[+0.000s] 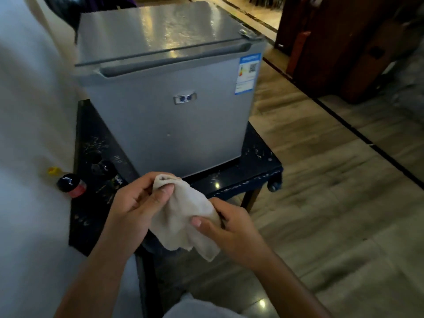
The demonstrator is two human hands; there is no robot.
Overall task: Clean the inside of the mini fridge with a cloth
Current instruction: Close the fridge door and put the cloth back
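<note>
Both hands grip a pale cloth: the left hand pinches its top corner, the right hand clamps its side. Just beyond them, a grey fridge, door closed, stands on a dark desk.

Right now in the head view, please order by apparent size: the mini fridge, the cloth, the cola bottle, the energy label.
1. mini fridge
2. cloth, though it is nearer the camera, so it looks bigger
3. energy label and cola bottle: look alike, and the bottle is partly hidden, so no ranking.
</note>
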